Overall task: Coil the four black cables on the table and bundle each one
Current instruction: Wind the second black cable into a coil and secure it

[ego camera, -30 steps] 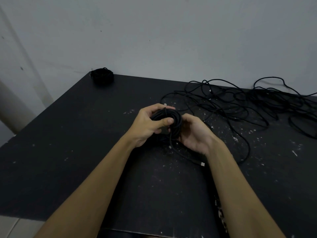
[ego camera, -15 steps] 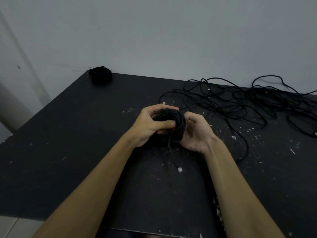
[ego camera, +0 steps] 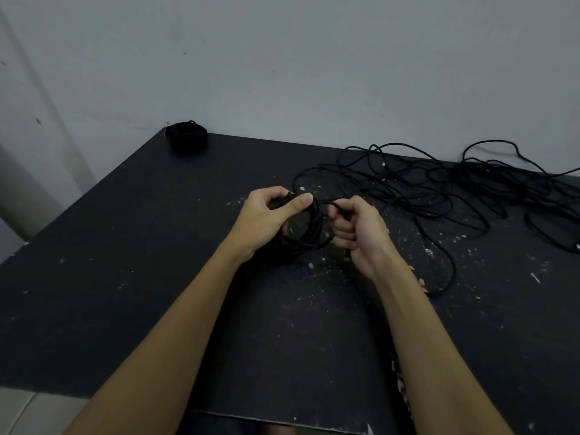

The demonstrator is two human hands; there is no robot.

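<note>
Both hands busy on one black cable coil (ego camera: 306, 227)
Left hand (ego camera: 270, 216) grips it; right hand (ego camera: 357, 230) pinches its loose end

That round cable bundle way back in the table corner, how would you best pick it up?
Probably from straight above, fingers pinching across the finished bundle. It lies flat as a compact ring at the far left corner of the table, with the wall right behind it, so the top and near side are open. Both hands are busy now: left hand and right hand hold another coil.
</note>
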